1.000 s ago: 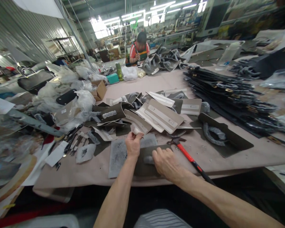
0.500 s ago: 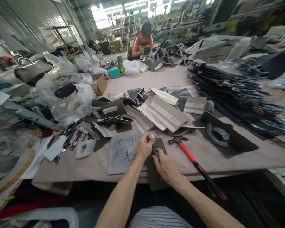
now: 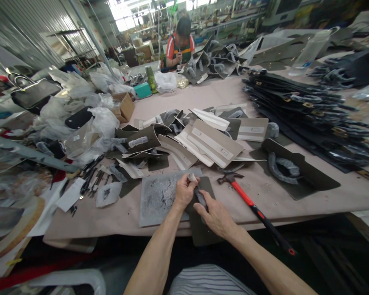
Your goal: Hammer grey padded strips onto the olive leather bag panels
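Observation:
A dark handle wrapped in clear plastic (image 3: pixel 200 198) lies over an olive-brown bag panel (image 3: pixel 203 229), which overhangs the table's front edge. My left hand (image 3: pixel 184 191) is closed at the handle's far end, and a whitish tip, perhaps a wrapped finger, sticks up from it. My right hand (image 3: pixel 217 215) grips the handle nearer to me, thumb along its side. Under and beside my left hand lies a scuffed grey slab (image 3: pixel 156 200). To the right of the panel rests a hammer (image 3: pixel 247 199) with a red and black handle.
Behind my hands is a heap of bag panels (image 3: pixel 215 141). A stack of black straps or pieces (image 3: pixel 301 110) lies at right, near another panel with a wrapped handle (image 3: pixel 284 170). Tools (image 3: pixel 94 176) and plastic bags sit left. A person (image 3: pixel 180 45) works across the table.
My left hand has shifted slightly left and down, its whitish tip now more upright. More of the wrapped handle shows between my hands. The view has tilted a little.

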A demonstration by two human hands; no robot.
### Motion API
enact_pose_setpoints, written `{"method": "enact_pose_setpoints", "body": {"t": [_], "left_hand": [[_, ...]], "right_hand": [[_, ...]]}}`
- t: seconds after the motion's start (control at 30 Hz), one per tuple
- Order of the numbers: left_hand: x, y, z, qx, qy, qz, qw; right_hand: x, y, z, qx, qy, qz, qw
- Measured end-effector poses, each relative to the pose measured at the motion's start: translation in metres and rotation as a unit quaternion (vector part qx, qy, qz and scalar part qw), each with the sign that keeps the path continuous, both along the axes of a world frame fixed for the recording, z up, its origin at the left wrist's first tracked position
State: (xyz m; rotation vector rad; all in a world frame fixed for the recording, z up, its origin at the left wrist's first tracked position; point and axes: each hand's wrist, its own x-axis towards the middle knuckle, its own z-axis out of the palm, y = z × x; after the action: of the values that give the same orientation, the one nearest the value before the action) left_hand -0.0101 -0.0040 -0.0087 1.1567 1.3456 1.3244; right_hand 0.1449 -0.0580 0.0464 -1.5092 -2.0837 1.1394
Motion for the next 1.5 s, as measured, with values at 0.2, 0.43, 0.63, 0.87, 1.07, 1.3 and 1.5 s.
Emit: {"method": "enact_pose_setpoints", "body": {"t": [0.2,0.43,0.63,0.87,1.07,1.3,1.5], "left_hand": [[0.001,0.001,0.001,0.004,-0.003,-0.005,1.0],[0.005,0.001,0.007,0.013,0.061,0.002,0.998],[0.006,-0.002,0.012,0.051,0.144,-0.022,0.988],[0.013,0.0,0.005,0.032,0.112,0.025,0.993],[0.016,-0.006,0.001,0.067,0.191,0.028,0.979],[0.014,-0.007,0.001,0.079,0.19,0.014,0.979],[0.014,-0.006,0.0,0.076,0.197,0.007,0.978]], "right_hand": [[0.054,0.01,-0.018,0.166,-0.099,-0.132,0.972],[0.132,0.005,-0.039,0.166,-0.374,-0.119,0.904],[0.125,0.008,-0.028,-0.191,0.016,-0.216,0.957],[0.085,0.007,0.049,-0.182,0.137,-0.165,0.96],[0.069,0.021,0.077,0.204,-0.07,-0.055,0.975],[0.076,0.037,0.122,0.275,-0.1,-0.041,0.955],[0.066,0.028,0.111,0.329,-0.035,-0.127,0.935]]}}
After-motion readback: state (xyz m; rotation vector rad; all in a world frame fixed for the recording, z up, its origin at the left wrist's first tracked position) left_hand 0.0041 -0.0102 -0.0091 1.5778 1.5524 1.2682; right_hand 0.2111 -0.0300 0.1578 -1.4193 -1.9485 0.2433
